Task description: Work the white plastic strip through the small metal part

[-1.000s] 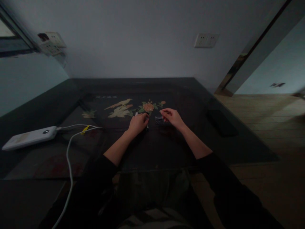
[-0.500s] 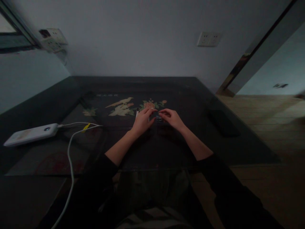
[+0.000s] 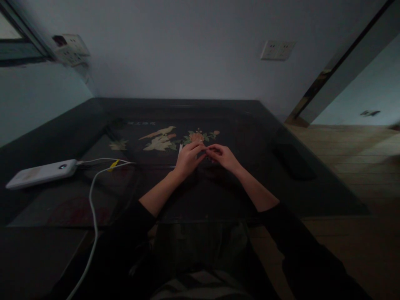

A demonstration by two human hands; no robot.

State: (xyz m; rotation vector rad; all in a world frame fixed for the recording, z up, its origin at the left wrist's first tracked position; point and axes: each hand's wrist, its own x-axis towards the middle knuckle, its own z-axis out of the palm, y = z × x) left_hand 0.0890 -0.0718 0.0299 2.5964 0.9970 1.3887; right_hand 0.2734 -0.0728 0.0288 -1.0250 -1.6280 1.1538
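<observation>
Over the middle of the dark glass-topped table, my left hand and my right hand meet at the fingertips. Both hands are closed in a pinch. Whatever lies between the fingers is small, dark and mostly hidden, so I cannot name it. Just past the left hand's knuckles, a thin white strip with a dark tip shows; the hand covers its lower end, and I cannot tell whether it is held or lies on the table.
A white power bank lies at the left, with a white cable bearing a yellow tag. To the right rests a dark flat object. Flower and bird pictures decorate the tabletop. Wall sockets sit behind.
The fingertips of both hands have come together. A small shiny metallic piece that showed by the right fingers is now mostly covered. The view has shifted slightly.
</observation>
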